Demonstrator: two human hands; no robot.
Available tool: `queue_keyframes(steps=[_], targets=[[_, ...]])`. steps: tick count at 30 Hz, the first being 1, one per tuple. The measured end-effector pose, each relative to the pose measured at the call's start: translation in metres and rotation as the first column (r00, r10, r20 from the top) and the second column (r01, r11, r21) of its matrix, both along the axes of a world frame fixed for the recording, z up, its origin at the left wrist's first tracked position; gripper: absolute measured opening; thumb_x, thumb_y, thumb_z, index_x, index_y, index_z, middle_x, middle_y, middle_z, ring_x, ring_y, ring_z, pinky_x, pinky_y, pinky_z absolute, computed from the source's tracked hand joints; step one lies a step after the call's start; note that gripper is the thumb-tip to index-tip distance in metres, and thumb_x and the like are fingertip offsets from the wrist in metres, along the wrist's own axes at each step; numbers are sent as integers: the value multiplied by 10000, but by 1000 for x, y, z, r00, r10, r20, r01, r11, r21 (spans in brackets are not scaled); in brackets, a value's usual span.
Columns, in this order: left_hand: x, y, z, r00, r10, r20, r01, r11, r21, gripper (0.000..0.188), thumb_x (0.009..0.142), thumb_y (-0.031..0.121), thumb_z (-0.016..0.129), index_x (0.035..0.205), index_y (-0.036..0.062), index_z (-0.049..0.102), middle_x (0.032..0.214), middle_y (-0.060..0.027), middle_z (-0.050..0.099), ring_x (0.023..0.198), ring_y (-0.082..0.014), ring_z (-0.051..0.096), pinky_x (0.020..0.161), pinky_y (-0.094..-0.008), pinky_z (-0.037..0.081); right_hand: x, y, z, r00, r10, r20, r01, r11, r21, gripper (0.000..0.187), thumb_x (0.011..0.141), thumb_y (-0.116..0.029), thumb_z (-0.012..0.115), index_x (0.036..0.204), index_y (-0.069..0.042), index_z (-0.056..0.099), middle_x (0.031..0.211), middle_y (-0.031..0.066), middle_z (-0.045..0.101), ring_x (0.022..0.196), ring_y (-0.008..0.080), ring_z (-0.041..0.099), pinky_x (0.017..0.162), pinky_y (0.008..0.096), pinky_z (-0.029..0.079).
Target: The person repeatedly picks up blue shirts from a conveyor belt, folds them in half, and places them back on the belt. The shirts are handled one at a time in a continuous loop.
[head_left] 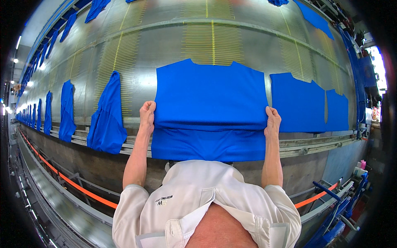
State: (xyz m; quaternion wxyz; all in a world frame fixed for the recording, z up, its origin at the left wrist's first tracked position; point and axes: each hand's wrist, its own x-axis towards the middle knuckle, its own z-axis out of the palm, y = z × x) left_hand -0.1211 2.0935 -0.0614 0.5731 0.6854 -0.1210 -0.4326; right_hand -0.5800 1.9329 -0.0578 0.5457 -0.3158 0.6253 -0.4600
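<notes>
A large blue cut fabric panel [211, 95], shaped like a garment body with a neckline at its far edge, lies in front of me on a long metal table [142, 97]. Its near part hangs in a fold over the table's front edge. My left hand [148, 111] pinches the panel's left side edge. At about the same height, my right hand [272, 118] pinches the right side edge. Between my hands the cloth bunches into a crosswise ridge. Just to the right lie two more flat blue panels, a wider one [302, 103] and a narrower one [337, 109].
Blue pieces [108, 115] lie in a row along the table's near edge to the left, some drooping over it. More blue pieces [316, 18] lie on the far side. Yellow ruled lines [213, 41] mark the tabletop. Behind me runs an orange rail [82, 189].
</notes>
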Motion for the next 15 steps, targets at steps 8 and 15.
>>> queue_keyframes(steps=[8,15], targets=[[-7,1,4,1000,-9,0,9,1000,8,155,937,223,628,949,70,604,781,53,546,667,-34,458,581,-200,390,-6,5,-3,1000,-12,-17,12,1000,22,209,860,-184,702,968,-11,654,882,28,638,800,110,555,751,261,439],[-2,8,-5,1000,-17,19,16,999,36,161,935,215,626,950,56,604,787,41,559,691,-45,480,607,-207,410,-6,7,-4,1000,2,16,-3,1000,20,218,863,-184,703,975,-5,647,876,28,636,795,102,550,745,255,436]])
